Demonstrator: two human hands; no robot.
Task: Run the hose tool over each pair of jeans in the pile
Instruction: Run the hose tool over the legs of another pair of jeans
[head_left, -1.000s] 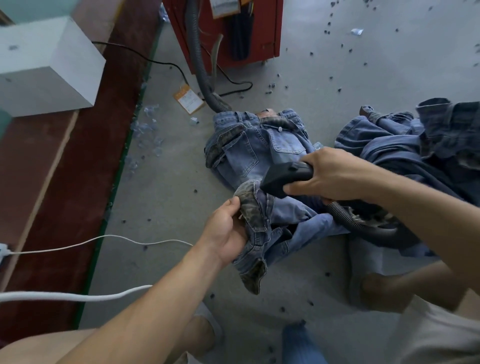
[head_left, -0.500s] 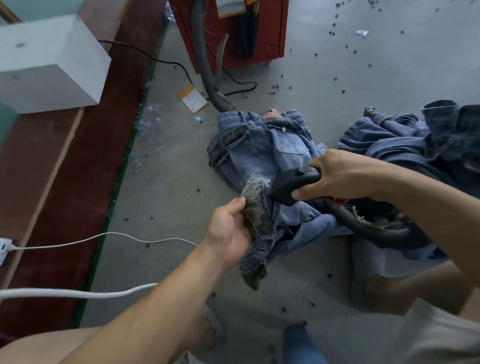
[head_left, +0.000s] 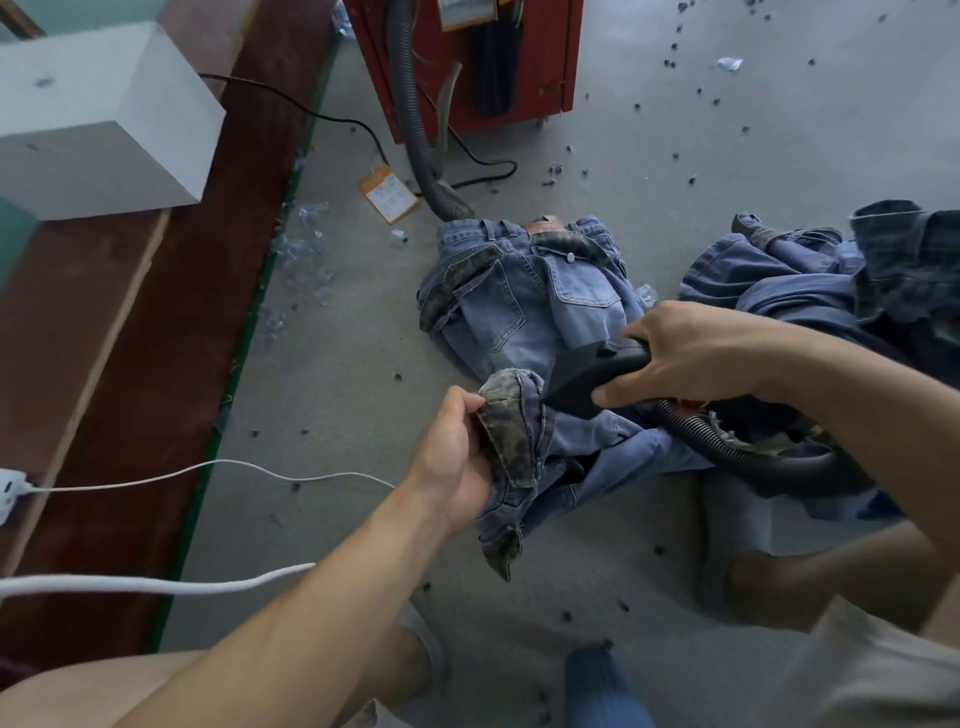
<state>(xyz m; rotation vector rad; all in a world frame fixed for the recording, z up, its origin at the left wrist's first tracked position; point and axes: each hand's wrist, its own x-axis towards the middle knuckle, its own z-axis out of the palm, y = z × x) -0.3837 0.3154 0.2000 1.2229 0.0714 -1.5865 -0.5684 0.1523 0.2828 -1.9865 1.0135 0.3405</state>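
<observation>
A white box (head_left: 98, 119) sits at far left on a red-brown platform (head_left: 130, 322), and a white cable (head_left: 218, 470) crosses the grey floor (head_left: 332, 364). The left hand (head_left: 454, 460) pinches a folded, camouflage-lined hem of the light-blue jeans (head_left: 530, 312), which lie flat on the floor at centre. The right hand (head_left: 691, 353) is curled around the black nozzle (head_left: 587, 376) of the hose tool; its tip touches the denim just beside the held hem. The ribbed hose (head_left: 737, 452) trails rightward. A pile of darker jeans (head_left: 831, 280) lies at far right.
</observation>
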